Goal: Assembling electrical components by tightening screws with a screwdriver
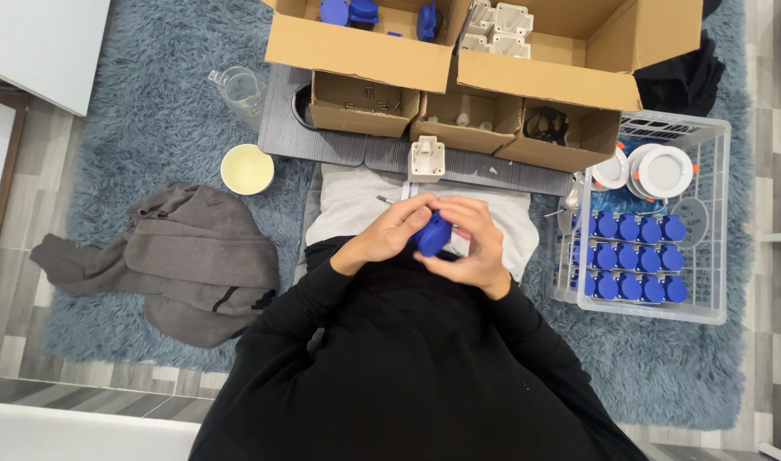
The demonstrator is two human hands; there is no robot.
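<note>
Both of my hands meet in front of my chest around one small blue plastic part (432,233). My left hand (389,232) grips it from the left, and my right hand (469,248) wraps it from the right and below. Fingers hide most of the part. A white plastic housing (427,158) stands just beyond my hands on a grey board (339,147). Under my hands lies a light grey cloth (349,205), with a thin metal tool (385,200) on it.
A clear crate (716,222) at right holds rows of blue parts (634,256) and white round lamps (663,171). Open cardboard boxes (493,72) sit ahead with blue and white parts. On the blue rug (160,111) are a cream bowl (247,168), a clear cup (239,90) and a grey garment (185,256).
</note>
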